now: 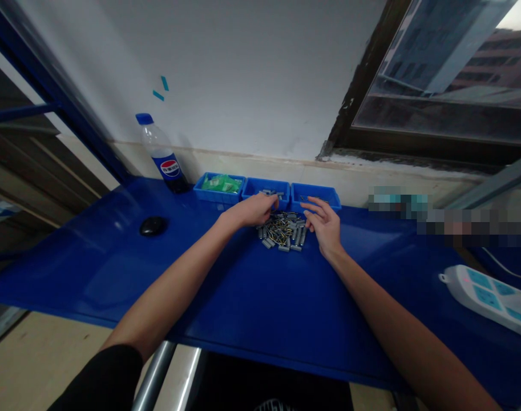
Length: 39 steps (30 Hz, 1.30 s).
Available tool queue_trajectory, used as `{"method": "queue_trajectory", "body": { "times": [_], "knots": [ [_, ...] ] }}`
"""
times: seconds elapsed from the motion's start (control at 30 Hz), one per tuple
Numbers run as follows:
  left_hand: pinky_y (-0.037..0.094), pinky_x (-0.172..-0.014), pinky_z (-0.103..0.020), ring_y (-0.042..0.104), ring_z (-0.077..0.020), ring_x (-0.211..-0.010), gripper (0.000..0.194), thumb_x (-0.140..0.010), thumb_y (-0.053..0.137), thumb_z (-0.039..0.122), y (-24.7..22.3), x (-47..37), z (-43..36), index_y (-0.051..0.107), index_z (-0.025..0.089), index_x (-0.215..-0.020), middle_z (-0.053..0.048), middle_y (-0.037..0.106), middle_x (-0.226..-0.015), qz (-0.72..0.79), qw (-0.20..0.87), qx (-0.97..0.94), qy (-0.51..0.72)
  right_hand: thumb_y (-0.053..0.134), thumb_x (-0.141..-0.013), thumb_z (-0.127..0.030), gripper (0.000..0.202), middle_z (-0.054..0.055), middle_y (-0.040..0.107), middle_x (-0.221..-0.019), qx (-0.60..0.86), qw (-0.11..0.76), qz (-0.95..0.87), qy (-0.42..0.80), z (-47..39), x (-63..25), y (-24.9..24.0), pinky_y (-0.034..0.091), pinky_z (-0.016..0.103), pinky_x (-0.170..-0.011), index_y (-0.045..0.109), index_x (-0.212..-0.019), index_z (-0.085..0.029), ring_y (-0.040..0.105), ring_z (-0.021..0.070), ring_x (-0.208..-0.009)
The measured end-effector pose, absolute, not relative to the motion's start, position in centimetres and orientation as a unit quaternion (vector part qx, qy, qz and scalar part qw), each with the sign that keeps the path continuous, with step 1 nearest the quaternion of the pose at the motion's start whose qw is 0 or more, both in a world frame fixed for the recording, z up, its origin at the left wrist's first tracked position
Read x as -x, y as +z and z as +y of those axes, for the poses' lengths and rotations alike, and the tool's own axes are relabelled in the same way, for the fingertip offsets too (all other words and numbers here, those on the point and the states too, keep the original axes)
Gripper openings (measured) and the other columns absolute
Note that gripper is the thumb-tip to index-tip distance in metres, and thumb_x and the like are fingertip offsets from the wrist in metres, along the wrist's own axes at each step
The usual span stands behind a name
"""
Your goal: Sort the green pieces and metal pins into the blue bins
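Observation:
A pile of small metal parts (281,229), grey cylinders mixed with thin brass-coloured pins, lies on the blue table. Over the pile's far left side is my left hand (260,210), its fingers bent together; whatever they pinch is hidden. My right hand (326,228) is at the pile's right side, fingers apart, and nothing shows between them. Just behind the hands stands the middle blue bin (254,185) with grey metal pieces in it. The right blue bin (328,194) holds a few thin parts and is partly covered by my right fingers.
The left blue bin (217,197) contains green plastic packets (221,183). A cola bottle (166,157) stands against the wall, with a black computer mouse (153,226) in front. A white power strip (491,297) lies at the right. The blue table (260,314) ends near my body.

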State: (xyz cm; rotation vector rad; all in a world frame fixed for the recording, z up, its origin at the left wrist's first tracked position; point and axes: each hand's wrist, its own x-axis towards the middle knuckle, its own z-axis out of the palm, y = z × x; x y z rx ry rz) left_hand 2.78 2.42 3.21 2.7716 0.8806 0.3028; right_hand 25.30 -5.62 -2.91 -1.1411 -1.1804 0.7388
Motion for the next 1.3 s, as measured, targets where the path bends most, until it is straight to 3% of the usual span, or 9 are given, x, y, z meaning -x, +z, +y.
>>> {"method": "queue_trajectory", "body": {
  "times": [0.13,0.33,0.6,0.8,0.93,1.07,1.3],
  "knots": [
    [0.046,-0.07,-0.027,0.062,-0.0154,-0.072,0.037,-0.079,0.057,0.007,3.9,-3.1,2.2,0.059,0.015,-0.115,-0.003,0.069,-0.082,0.249,0.19,-0.931,0.188,0.076,-0.08,-0.045,0.042,0.01,0.077,-0.107,0.495,0.607,-0.526,0.332,-5.9,-24.9,-2.5,0.047,0.029,-0.05,0.071,-0.114,-0.022,0.061,0.0148,-0.059],
    [0.047,-0.069,-0.026,0.061,-0.0146,-0.076,0.035,-0.08,0.064,0.013,4.1,-3.4,1.8,0.054,0.018,-0.112,-0.003,0.066,-0.089,0.208,0.214,-0.92,0.252,0.079,-0.078,-0.048,0.041,0.008,0.079,-0.097,0.485,0.581,-0.555,0.346,-5.9,-24.5,-2.7,0.049,0.028,-0.054,0.075,-0.109,-0.021,0.065,0.0155,-0.063],
    [0.046,-0.068,-0.026,0.06,-0.0134,-0.076,0.025,-0.083,0.064,0.014,4.3,-4.0,1.2,0.055,0.02,-0.106,-0.002,0.064,-0.09,0.193,0.186,-0.933,0.242,0.084,-0.073,-0.048,0.038,0.008,0.08,-0.086,0.464,0.562,-0.58,0.365,-6.2,-24.1,-2.8,0.052,0.029,-0.054,0.081,-0.099,-0.02,0.068,0.017,-0.062],
    [0.048,-0.075,-0.028,0.065,-0.0163,-0.084,0.021,-0.085,0.064,0.014,3.5,-3.8,1.7,0.06,0.017,-0.106,-0.006,0.07,-0.1,0.219,0.153,-0.944,0.195,0.082,-0.074,-0.044,0.028,0.007,0.079,-0.08,0.475,0.582,-0.56,0.349,-5.9,-24.4,-2.7,0.05,0.029,-0.052,0.081,-0.089,-0.02,0.067,0.0185,-0.061],
    [0.046,-0.075,-0.029,0.067,-0.0193,-0.088,0.03,-0.083,0.06,0.005,2.3,-3.2,2.5,0.063,0.017,-0.11,-0.007,0.074,-0.1,0.277,0.093,-0.947,0.134,0.072,-0.081,-0.037,0.029,0.01,0.08,-0.098,0.487,0.619,-0.527,0.318,-5.6,-25.2,-2.9,0.045,0.028,-0.048,0.08,-0.103,-0.019,0.061,0.0146,-0.056],
    [0.044,-0.07,-0.029,0.068,-0.021,-0.081,0.024,-0.087,0.058,0.009,1.3,-3.1,2.9,0.067,0.017,-0.107,-0.008,0.074,-0.09,0.308,0.035,-0.945,0.099,0.067,-0.082,-0.03,0.047,0.01,0.073,-0.126,0.488,0.628,-0.529,0.295,-5.4,-25.9,-3.3,0.042,0.027,-0.046,0.069,-0.129,-0.025,0.06,0.0122,-0.057],
    [0.041,-0.066,-0.029,0.066,-0.0194,-0.075,0.027,-0.089,0.051,0.008,1.1,-3.6,2.3,0.066,0.018,-0.109,-0.008,0.073,-0.089,0.309,0.007,-0.946,0.099,0.066,-0.083,-0.027,0.043,0.009,0.074,-0.119,0.479,0.626,-0.537,0.301,-5.5,-25.8,-3.2,0.043,0.027,-0.047,0.067,-0.126,-0.026,0.059,0.0119,-0.056]
  ]
}}
